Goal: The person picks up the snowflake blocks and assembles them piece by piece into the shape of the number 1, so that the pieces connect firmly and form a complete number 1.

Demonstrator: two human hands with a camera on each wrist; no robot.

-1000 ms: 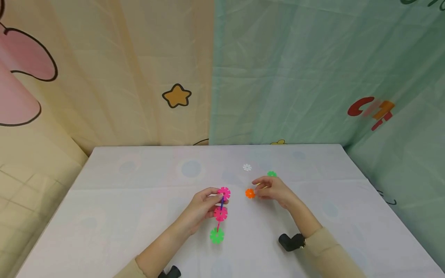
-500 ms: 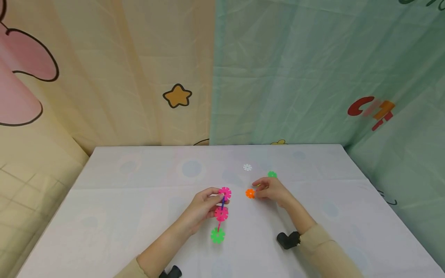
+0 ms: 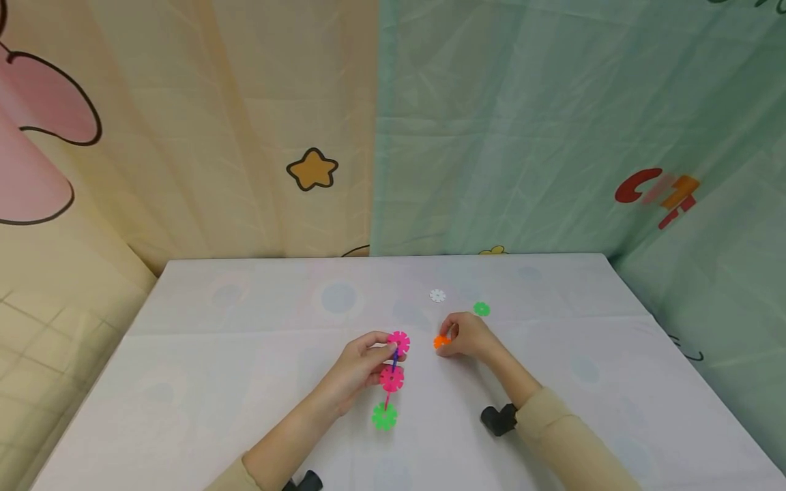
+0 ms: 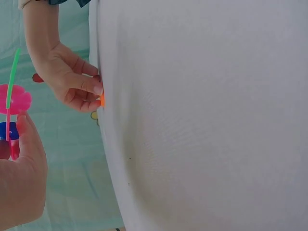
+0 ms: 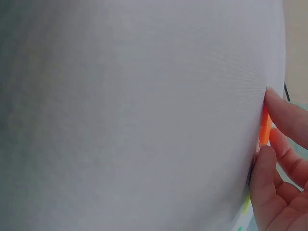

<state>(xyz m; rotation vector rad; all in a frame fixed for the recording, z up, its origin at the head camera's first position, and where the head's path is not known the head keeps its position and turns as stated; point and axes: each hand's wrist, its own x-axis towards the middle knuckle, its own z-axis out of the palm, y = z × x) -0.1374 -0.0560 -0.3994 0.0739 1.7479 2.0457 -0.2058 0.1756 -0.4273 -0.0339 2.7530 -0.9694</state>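
Note:
My left hand (image 3: pixel 357 368) holds a chain of flower-shaped snowflake discs above the table, its thumb and fingers on the upper end. A pink disc (image 3: pixel 391 378) sits mid-chain and a green disc (image 3: pixel 385 417) hangs lowest; a blue disc (image 4: pixel 6 131) shows by the fingertips in the left wrist view. To the right, my right hand (image 3: pixel 471 337) pinches an orange snowflake disc (image 3: pixel 440 341) at the tabletop. Thumb and fingers meet the orange disc (image 5: pixel 265 127) at its edges in the right wrist view, where it lies flat.
On the white-clothed table (image 3: pixel 202 382), a white disc (image 3: pixel 437 296) and a green disc (image 3: pixel 482 309) lie beyond my right hand. A yellow-green piece (image 5: pixel 247 204) peeks past the fingers in the right wrist view. Printed curtains (image 3: pixel 491 136) stand behind the table.
My right hand has moved slightly left, its fingers closing over the orange disc; the green disc behind it now shows fully. My left hand and its chain have barely moved.

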